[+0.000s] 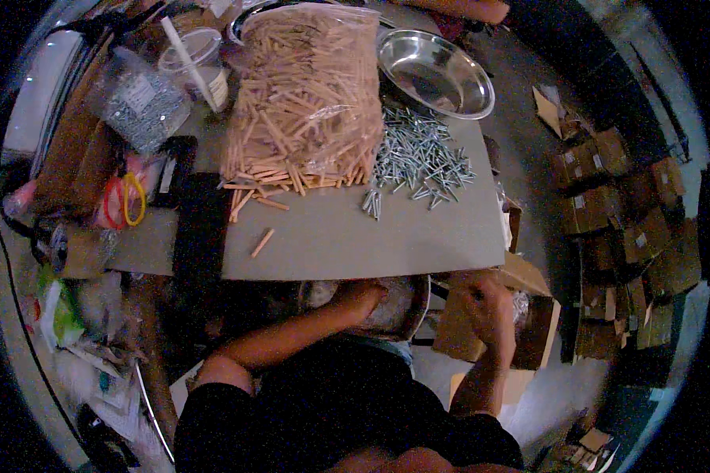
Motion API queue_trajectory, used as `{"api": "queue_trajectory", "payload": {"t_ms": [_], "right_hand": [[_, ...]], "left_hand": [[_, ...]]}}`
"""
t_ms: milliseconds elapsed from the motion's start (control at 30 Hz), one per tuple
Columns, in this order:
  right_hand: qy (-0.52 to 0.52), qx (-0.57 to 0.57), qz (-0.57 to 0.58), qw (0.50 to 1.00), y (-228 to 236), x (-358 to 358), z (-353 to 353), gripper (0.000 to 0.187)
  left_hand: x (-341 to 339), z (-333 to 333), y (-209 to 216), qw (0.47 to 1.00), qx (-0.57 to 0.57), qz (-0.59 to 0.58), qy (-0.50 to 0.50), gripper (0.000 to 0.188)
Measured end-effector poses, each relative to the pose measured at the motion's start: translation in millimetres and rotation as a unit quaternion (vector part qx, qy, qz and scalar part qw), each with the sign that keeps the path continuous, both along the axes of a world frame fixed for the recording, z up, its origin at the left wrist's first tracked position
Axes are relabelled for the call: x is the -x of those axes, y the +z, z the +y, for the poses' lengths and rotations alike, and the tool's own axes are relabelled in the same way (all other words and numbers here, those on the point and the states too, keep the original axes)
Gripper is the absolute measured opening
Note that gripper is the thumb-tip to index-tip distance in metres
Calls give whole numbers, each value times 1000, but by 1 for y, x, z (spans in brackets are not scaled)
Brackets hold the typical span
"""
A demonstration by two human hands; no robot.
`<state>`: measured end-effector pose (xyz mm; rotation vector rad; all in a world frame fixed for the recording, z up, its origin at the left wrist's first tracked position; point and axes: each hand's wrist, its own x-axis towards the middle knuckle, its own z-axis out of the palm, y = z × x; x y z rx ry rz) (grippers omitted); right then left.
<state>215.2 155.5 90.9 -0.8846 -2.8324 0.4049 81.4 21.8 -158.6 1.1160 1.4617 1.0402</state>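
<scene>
My left hand (pixel 361 303) reaches across my lap with its fingers curled, over a round metal basin (pixel 420 311) below the table's front edge. Whatever those fingers hold is hidden. Beside the table's front right corner, my right hand (pixel 487 301) is closed, next to an open cardboard box (pixel 532 276); its contents cannot be made out. On the table, a large clear bag of wooden dowels (pixel 308 102) spills some at its mouth, and one loose dowel (pixel 262 243) lies nearer me. A heap of silvery screws (pixel 426 154) lies to the right of the bag, with a small bunch (pixel 372 203) in front.
A shiny steel bowl (pixel 438 72) stands behind the screws. At the left are a clear bag of small metal parts (pixel 146 102), a plastic tub (pixel 197 59) with a white stick, and red and yellow loops (pixel 134 199). Stacked cartons (pixel 599 197) stand on the right.
</scene>
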Motion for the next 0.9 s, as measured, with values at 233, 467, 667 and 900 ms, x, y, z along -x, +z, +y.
{"api": "queue_trajectory", "payload": {"t_ms": [233,467,667,900], "right_hand": [[284,110,57,951,-44,132,-63,32],[452,-10,83,888,-75,205,-120,51],[496,10,126,859,-80,162,-103,41],[437,-26,125,890,-63,143,-82,43]], "left_hand": [[20,-17,22,998,-56,-9,40,46],[34,-44,38,991,-83,-30,105,49],[36,-58,41,985,-104,-37,131,53],[38,-72,40,974,-175,82,118,57]]}}
